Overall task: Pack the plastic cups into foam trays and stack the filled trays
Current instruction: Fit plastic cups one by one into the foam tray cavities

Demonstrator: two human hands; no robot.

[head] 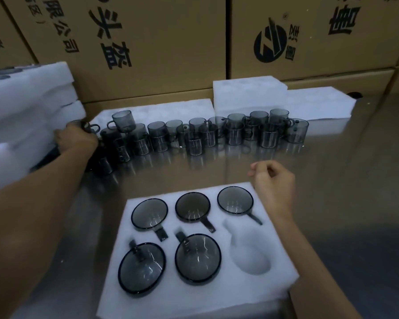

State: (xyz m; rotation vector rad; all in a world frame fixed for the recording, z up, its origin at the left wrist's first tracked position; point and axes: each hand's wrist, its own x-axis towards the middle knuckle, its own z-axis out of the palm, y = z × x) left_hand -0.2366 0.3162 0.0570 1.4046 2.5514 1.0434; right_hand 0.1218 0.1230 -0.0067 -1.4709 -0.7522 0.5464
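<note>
- Step in hand: filling the near foam tray (pixel 115 293) on the counter (pixel 332 180). Five of six pockets hold smoky plastic cups; the empty pocket (pixel 251 256) is front right.
- Left hand (pixel 75 140) is out at the far-left end of the cup row (pixel 205 132), at a cup (pixel 81 125) beside the stacked foam (pixel 21 107). Fingers are hidden behind the back of the hand, so I can't tell if they're clamped on it. Looks like the pick of the sixth cup, but that's a judgement.
- Right hand (pixel 272 183) hovers just past the tray's far right corner, fingers loosely curled, holding nothing, not touching the foam.
- Next move, probably: bring that cup across and seat it in the empty pocket, handle lined up with the slot cut toward the tray's centre, like the neighbours.
- Once it's full, the tray goes onto a stack; spare foam blocks (pixel 249 95) sit behind the cup row, in front of cardboard boxes (pixel 148 42).
</note>
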